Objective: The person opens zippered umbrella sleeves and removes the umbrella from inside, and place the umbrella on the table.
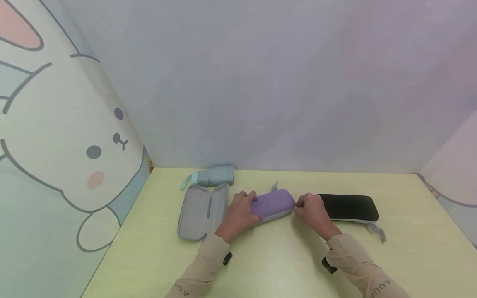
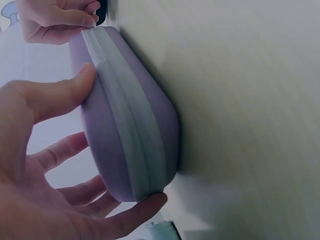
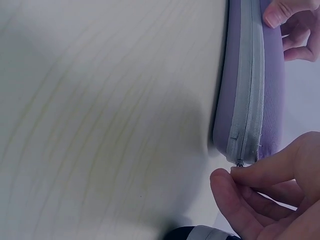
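A purple zip case (image 1: 273, 203) with a grey zipper band (image 2: 127, 110) lies closed at the middle of the table. My left hand (image 1: 240, 213) grips its left end, thumb on the near side and fingers spread round the far side and end. At the right end, my right hand (image 1: 313, 211) pinches the small zipper pull (image 3: 239, 164) between thumb and forefinger. In the right wrist view the zip runs along the case's side to that pull. The fingertips hide most of the pull.
A grey case (image 1: 193, 213) lies unfolded at the left. Behind it is a light blue cylindrical item (image 1: 216, 176) with a wrist loop. A black case (image 1: 350, 207) with a grey strap (image 1: 377, 231) lies at the right. A wall (image 1: 279, 103) rises behind the table.
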`<state>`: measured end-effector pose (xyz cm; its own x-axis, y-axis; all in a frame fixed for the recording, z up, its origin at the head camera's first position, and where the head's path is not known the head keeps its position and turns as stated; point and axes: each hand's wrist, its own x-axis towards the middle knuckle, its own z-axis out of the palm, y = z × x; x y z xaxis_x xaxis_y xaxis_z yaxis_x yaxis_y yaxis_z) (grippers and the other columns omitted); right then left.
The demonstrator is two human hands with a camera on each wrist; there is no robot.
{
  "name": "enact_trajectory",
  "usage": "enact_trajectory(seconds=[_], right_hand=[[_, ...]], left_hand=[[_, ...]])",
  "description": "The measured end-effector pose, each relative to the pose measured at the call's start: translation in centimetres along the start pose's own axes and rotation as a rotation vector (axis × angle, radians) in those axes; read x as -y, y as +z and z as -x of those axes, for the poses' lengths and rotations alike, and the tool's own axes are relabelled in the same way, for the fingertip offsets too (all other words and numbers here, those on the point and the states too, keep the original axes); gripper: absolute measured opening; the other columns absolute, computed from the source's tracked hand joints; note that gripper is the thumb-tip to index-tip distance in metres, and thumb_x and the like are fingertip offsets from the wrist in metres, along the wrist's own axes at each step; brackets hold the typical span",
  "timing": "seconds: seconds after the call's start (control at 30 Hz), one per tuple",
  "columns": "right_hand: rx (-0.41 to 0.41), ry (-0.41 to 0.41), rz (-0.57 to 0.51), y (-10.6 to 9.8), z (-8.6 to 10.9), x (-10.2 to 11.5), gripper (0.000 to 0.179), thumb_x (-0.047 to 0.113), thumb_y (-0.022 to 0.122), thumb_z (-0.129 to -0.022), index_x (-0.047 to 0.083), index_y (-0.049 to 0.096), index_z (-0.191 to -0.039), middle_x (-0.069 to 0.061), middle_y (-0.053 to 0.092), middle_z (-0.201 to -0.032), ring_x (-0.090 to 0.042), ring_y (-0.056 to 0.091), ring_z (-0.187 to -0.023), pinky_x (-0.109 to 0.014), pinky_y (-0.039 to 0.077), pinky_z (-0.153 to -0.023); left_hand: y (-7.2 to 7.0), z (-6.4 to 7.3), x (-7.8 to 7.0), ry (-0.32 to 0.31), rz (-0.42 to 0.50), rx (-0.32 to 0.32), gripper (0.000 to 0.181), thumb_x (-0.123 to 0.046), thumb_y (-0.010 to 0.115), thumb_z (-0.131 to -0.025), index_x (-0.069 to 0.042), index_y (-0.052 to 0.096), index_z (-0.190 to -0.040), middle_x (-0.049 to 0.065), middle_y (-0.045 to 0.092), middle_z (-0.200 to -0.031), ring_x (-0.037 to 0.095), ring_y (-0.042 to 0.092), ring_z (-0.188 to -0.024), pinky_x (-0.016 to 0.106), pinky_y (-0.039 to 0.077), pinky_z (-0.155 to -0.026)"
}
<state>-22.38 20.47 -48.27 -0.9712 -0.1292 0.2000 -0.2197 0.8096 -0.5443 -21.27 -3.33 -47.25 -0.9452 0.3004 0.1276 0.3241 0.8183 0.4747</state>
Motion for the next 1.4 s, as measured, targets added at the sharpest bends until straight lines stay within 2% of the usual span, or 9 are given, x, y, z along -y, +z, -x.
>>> enact_trajectory(seconds=[0.5, 0.83, 1.2, 1.4], right_hand=[[-0.004, 0.0, 0.011, -0.3, 0.6, 0.2, 0.015, -0.008, 0.059, -0.068, 0.0, 0.071, -0.066, -0.007, 0.066, -0.067, -0.022, 0.057, -0.068, -0.042, 0.048, -0.065], [-0.018, -0.002, -0.002, -0.2, 1.0, 0.2, 0.016, -0.008, 0.057, -0.066, -0.001, 0.071, -0.066, -0.008, 0.066, -0.067, -0.019, 0.056, -0.064, -0.037, 0.048, -0.06], [-0.023, -0.005, -0.009, -0.1, 1.2, 0.1, 0.014, -0.008, 0.058, -0.067, 0.0, 0.07, -0.065, -0.007, 0.065, -0.066, -0.018, 0.053, -0.064, -0.036, 0.046, -0.061], [-0.044, -0.013, -0.015, 0.0, 1.4, 0.0, 0.013, -0.008, 0.06, -0.067, 0.0, 0.069, -0.064, -0.005, 0.063, -0.064, -0.017, 0.052, -0.061, -0.034, 0.045, -0.058]], left_hand=[[0.6, 0.3, 0.2, -0.009, 0.046, -0.008, 0.05, -0.035, 0.081, -0.071, -0.014, 0.058, -0.111, 0.011, 0.053, -0.108, 0.026, 0.048, -0.1, 0.038, 0.047, -0.077], [0.6, 0.6, 0.2, -0.017, 0.086, 0.005, 0.049, -0.035, 0.08, -0.074, -0.013, 0.058, -0.112, 0.012, 0.049, -0.111, 0.026, 0.046, -0.102, 0.038, 0.048, -0.078], [0.9, 1.0, 0.3, 0.005, 0.094, -0.03, 0.049, -0.037, 0.081, -0.072, -0.012, 0.06, -0.109, 0.006, 0.047, -0.1, 0.018, 0.049, -0.086, 0.033, 0.047, -0.075], [1.1, 1.1, 0.2, -0.007, 0.081, -0.036, 0.05, -0.04, 0.08, -0.072, -0.014, 0.06, -0.11, 0.006, 0.048, -0.101, 0.018, 0.049, -0.087, 0.033, 0.047, -0.074]])
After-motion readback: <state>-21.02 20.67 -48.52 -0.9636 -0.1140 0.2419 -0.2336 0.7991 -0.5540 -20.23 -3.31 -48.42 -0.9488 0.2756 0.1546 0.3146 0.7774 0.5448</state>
